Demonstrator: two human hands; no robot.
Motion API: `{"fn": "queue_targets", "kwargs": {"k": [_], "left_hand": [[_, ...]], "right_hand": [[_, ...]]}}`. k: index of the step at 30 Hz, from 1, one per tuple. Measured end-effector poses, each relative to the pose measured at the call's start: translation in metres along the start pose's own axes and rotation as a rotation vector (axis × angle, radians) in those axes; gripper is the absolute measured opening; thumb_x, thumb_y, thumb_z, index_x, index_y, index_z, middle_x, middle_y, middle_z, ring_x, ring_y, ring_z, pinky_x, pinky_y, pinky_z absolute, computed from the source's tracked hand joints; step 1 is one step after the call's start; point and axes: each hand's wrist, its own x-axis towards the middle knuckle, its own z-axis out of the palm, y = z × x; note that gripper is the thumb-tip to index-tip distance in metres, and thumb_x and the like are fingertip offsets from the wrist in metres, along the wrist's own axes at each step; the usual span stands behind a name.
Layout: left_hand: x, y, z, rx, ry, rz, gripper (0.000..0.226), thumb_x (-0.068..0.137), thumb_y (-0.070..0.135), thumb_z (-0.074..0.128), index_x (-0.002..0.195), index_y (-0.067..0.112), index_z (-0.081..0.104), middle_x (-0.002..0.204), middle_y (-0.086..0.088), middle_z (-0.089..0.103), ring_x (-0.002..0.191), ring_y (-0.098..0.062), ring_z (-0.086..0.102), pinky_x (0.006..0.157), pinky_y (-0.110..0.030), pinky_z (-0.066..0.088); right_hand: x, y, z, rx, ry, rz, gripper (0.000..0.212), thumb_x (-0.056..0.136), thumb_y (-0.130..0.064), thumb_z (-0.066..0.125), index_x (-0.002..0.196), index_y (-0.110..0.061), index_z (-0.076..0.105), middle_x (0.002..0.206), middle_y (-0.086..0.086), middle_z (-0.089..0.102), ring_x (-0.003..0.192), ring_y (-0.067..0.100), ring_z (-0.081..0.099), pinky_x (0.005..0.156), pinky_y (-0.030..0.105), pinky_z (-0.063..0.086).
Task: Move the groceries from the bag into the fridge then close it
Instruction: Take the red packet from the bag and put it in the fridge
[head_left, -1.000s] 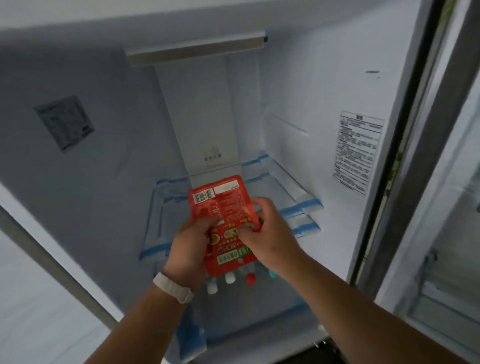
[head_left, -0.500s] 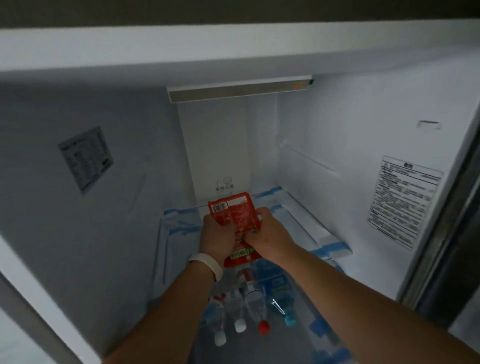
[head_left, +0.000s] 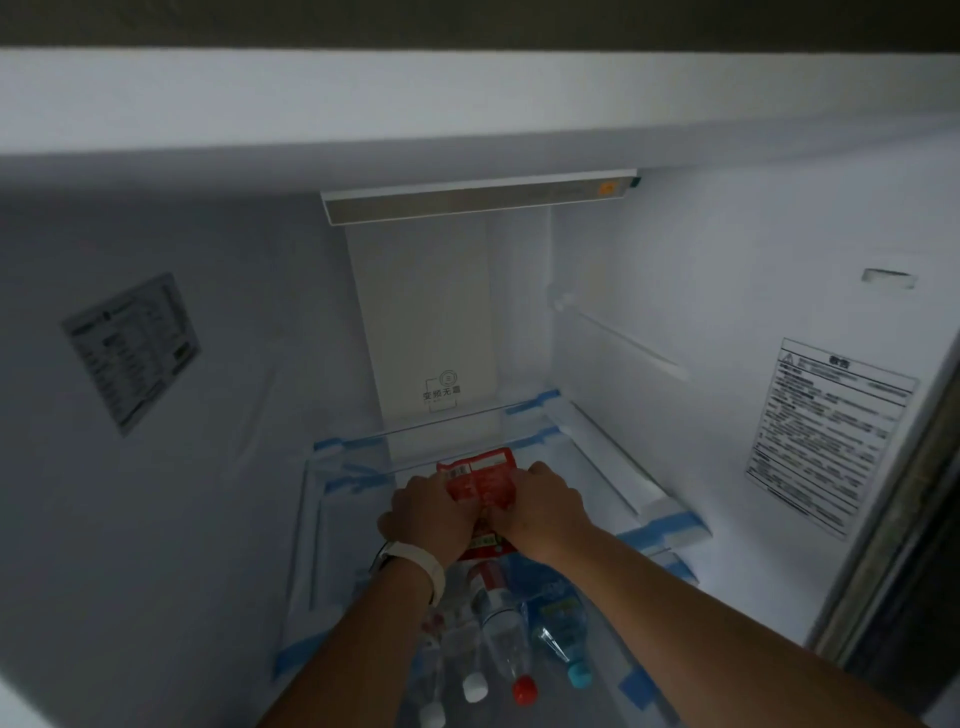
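Note:
Both hands reach deep into the open fridge and grip a red printed packet (head_left: 485, 486). My left hand (head_left: 428, 514) has its left edge, my right hand (head_left: 540, 506) its right edge. The packet is low over the glass shelf (head_left: 353, 467) with blue tape at its edges, near the back. Below the shelf lie several plastic bottles (head_left: 501, 631), their caps toward me: white, red and teal. The grocery bag and the fridge door are out of view.
The fridge's white back panel (head_left: 426, 322) carries a small logo. A light bar (head_left: 478, 197) runs under the ceiling. Label stickers sit on the left wall (head_left: 132, 353) and right wall (head_left: 826, 436). A dark door-frame edge (head_left: 904, 571) rises at right.
Both hands have carried the red packet farther back and lower toward the glass shelf. The camera has tilted up and moved in, so the fridge ceiling now shows.

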Motion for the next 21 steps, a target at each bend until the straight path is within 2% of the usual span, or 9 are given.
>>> {"fn": "queue_targets", "kwargs": {"k": [5,8,10,11,13,15,16,18,21], "left_hand": [[-0.007,-0.001,-0.002,0.014,0.0,0.025,0.035,0.087,0.054,0.048,0.108,0.031,0.064,0.114,-0.003,0.062,0.111,-0.027,0.058,0.097,-0.044,0.044],[-0.011,-0.005,-0.004,-0.068,-0.019,0.058,0.032,0.077,0.056,0.045,0.092,0.036,0.064,0.103,0.001,0.066,0.101,-0.025,0.061,0.096,-0.049,0.045],[-0.016,-0.005,-0.008,-0.143,0.0,0.105,0.033,0.069,0.06,0.04,0.08,0.038,0.062,0.091,0.004,0.066,0.09,-0.022,0.064,0.089,-0.047,0.051],[-0.021,-0.005,-0.009,-0.162,0.003,0.138,0.037,0.067,0.062,0.038,0.079,0.037,0.062,0.088,0.005,0.066,0.086,-0.021,0.065,0.085,-0.044,0.054],[-0.035,-0.004,-0.012,-0.197,-0.012,0.248,0.038,0.073,0.06,0.042,0.09,0.037,0.066,0.093,0.007,0.065,0.087,-0.016,0.065,0.081,-0.039,0.056],[-0.051,-0.003,-0.015,-0.339,-0.051,0.372,0.016,0.084,0.047,0.056,0.096,0.042,0.065,0.098,0.011,0.064,0.09,-0.007,0.064,0.084,-0.035,0.056],[-0.057,-0.005,-0.016,-0.396,-0.07,0.436,0.011,0.088,0.037,0.062,0.096,0.045,0.063,0.1,0.013,0.063,0.091,-0.002,0.063,0.085,-0.031,0.055],[-0.067,-0.013,-0.016,-0.395,-0.065,0.574,0.02,0.09,0.026,0.065,0.103,0.042,0.064,0.105,0.015,0.064,0.094,0.001,0.063,0.086,-0.027,0.054],[-0.086,-0.02,-0.016,-0.274,0.044,0.705,0.025,0.085,0.035,0.065,0.11,0.039,0.064,0.111,0.018,0.065,0.1,-0.001,0.06,0.089,-0.021,0.051]], "right_hand": [[-0.015,0.002,-0.002,-0.073,0.029,-0.066,0.041,0.092,-0.047,0.049,0.123,-0.021,0.052,0.108,0.006,0.051,0.103,0.025,0.053,0.094,0.043,0.043],[-0.029,0.003,-0.005,-0.082,0.082,-0.11,0.038,0.091,-0.045,0.049,0.12,-0.02,0.053,0.106,0.004,0.052,0.1,0.024,0.053,0.09,0.04,0.042],[-0.038,0.003,-0.008,-0.083,0.095,-0.126,0.038,0.091,-0.046,0.048,0.119,-0.021,0.055,0.106,0.004,0.053,0.099,0.023,0.053,0.089,0.039,0.041],[-0.044,0.003,-0.011,-0.081,0.09,-0.127,0.038,0.091,-0.046,0.048,0.119,-0.021,0.055,0.105,0.004,0.053,0.099,0.023,0.052,0.089,0.039,0.041],[-0.057,0.006,-0.018,-0.077,0.084,-0.146,0.036,0.091,-0.046,0.048,0.117,-0.022,0.056,0.103,0.0,0.052,0.096,0.02,0.05,0.086,0.037,0.041],[-0.074,0.01,-0.024,-0.071,0.091,-0.178,0.034,0.092,-0.048,0.048,0.114,-0.024,0.056,0.1,-0.003,0.049,0.092,0.015,0.046,0.082,0.034,0.038],[-0.084,0.012,-0.027,-0.068,0.098,-0.194,0.034,0.092,-0.049,0.048,0.115,-0.024,0.055,0.102,-0.004,0.05,0.094,0.015,0.046,0.083,0.033,0.039],[-0.106,0.017,-0.033,-0.095,0.109,-0.225,0.039,0.092,-0.05,0.047,0.12,-0.024,0.054,0.111,-0.003,0.052,0.102,0.017,0.048,0.09,0.035,0.041],[-0.134,0.024,-0.043,-0.152,0.139,-0.271,0.045,0.093,-0.052,0.041,0.124,-0.021,0.052,0.116,-0.003,0.053,0.107,0.018,0.049,0.094,0.037,0.041]]}}
